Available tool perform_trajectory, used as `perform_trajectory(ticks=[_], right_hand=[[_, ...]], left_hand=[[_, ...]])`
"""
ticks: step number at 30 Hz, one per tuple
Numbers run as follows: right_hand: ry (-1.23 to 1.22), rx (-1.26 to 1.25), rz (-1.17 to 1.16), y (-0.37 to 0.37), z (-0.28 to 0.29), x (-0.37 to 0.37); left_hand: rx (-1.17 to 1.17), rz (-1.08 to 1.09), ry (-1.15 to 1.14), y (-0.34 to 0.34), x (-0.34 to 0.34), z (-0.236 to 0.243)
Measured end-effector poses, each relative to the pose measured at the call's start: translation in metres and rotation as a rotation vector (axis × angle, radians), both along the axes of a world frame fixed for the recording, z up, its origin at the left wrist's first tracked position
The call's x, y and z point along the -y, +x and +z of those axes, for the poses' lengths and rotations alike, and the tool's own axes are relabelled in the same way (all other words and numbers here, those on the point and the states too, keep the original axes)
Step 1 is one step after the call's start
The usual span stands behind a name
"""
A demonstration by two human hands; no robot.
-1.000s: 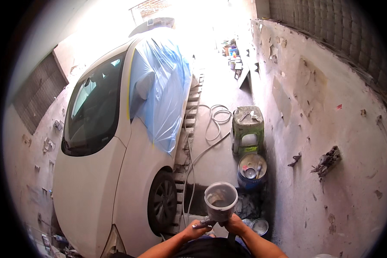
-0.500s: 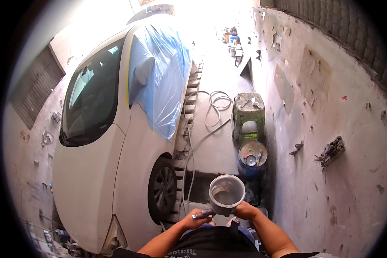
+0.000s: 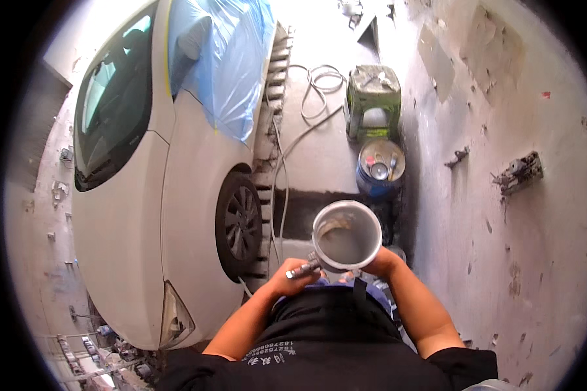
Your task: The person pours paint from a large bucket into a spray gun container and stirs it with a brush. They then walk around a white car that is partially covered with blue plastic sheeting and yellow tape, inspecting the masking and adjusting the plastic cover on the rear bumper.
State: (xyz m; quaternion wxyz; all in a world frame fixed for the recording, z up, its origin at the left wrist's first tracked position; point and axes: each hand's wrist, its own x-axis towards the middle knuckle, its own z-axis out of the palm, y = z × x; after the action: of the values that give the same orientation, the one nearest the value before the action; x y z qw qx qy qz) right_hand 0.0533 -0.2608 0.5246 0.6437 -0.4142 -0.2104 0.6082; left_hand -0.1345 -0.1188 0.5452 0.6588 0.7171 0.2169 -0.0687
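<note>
grey cup point(image 3: 347, 246): l hand point(image 3: 283, 281) curled round metal tool point(image 3: 302, 268), r hand point(image 3: 383, 262) alongside cup, can't tell grip.

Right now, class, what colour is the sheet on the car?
The sheet is light blue; the head view shows it best.

The view has tilted down, baring more black shirt point(image 3: 346, 339) (and more cup point(image 3: 366, 225) interior).

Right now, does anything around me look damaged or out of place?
Yes: the wall on the right is patchy and chipped, with a ragged lump sticking out. The hose lies in loose loops on the floor, which looks untidy.
</note>
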Motion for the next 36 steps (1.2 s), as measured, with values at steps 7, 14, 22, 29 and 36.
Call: perform_trajectory(ticks=[7, 14, 22, 29, 36], right_hand=[[-0.226, 0.321, 0.424, 0.018, 0.000, -0.004], [0.087, -0.147, -0.255, 0.042, -0.004, 0.013], [0.262, 0.508, -0.455, 0.076, 0.099, 0.021], [0.323, 1.191, -0.365, 0.082, 0.156, 0.022], [0.425, 1.401, -0.385, 0.084, 0.176, 0.006]], left_hand=[[0.069, -0.020, 0.069, -0.006, -0.006, -0.026], [0.126, 0.073, 0.115, -0.008, -0.013, -0.037], [0.105, 0.112, 0.302, 0.003, -0.019, -0.043], [0.138, 0.152, 0.430, 0.021, -0.020, -0.034], [0.132, 0.154, 0.446, 0.027, -0.030, -0.034]])
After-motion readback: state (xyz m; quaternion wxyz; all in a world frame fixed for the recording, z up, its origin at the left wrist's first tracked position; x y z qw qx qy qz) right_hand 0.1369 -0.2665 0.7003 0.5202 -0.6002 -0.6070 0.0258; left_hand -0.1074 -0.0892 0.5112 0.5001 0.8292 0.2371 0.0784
